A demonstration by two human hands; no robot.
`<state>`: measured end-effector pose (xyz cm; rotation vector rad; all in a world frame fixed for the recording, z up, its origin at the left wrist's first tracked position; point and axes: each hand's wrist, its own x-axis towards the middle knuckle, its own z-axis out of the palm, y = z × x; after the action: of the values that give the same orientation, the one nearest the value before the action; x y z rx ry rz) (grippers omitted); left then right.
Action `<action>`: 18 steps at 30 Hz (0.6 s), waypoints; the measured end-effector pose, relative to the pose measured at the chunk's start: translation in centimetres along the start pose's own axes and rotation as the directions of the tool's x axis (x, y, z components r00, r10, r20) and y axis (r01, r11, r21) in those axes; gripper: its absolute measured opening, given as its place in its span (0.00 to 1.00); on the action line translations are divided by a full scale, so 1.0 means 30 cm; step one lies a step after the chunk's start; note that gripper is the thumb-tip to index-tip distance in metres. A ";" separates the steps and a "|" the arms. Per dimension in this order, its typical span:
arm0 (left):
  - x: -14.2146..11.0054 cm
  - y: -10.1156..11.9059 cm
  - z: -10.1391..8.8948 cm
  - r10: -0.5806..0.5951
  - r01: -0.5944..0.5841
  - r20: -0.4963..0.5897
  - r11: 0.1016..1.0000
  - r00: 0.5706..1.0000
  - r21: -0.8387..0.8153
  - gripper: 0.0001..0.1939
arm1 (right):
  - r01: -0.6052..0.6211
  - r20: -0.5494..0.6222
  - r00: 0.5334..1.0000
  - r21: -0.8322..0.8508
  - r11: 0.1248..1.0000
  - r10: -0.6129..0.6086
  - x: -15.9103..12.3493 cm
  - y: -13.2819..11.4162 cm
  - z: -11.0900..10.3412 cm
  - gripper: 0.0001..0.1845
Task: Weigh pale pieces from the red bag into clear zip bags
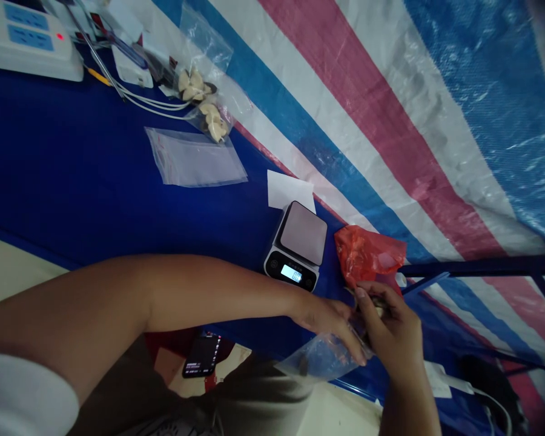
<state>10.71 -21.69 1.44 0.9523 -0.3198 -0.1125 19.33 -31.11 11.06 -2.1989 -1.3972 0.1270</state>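
Note:
My left hand [336, 327] reaches across from the left, fingers closed on the mouth of a clear plastic bag [315, 360] that hangs over the table's near edge. Close against it, my right hand [393, 330] is curled around brownish and pale pieces that look like dried mushrooms [379, 307], at the bag's opening. The fingers partly hide these pieces, and I cannot tell how many there are. Just beyond both hands lies a crumpled red plastic bag [367, 251]. To its left stands a digital kitchen scale [303, 233] with a lit display and a bare plate.
Clear bags with dried mushrooms [214, 123] lie at the back, near flat clear bags [197, 158] and white paper [288, 189]. A power strip [31, 45] and cables sit at the far left. A phone [202, 354] is below the table edge. Striped plastic sheeting [345, 91] rises behind.

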 end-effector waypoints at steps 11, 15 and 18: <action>0.018 -0.031 -0.025 -0.093 0.083 -0.038 0.973 0.995 -0.216 0.32 | -0.460 0.359 0.846 0.118 0.880 0.394 -0.014 -0.036 -0.132 0.27; 0.010 -0.022 -0.019 -0.095 0.086 -0.037 0.976 0.995 -0.200 0.30 | -0.504 0.488 0.765 0.047 0.863 0.420 -0.009 -0.017 -0.141 0.30; 0.001 -0.011 -0.016 -0.107 0.104 -0.012 0.983 0.994 -0.152 0.28 | -0.503 0.572 0.715 0.019 0.864 0.403 -0.001 -0.001 -0.133 0.29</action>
<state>10.91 -21.50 0.93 0.8194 -0.2386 -0.2216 20.67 -32.64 14.49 -2.4087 -0.9980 1.1071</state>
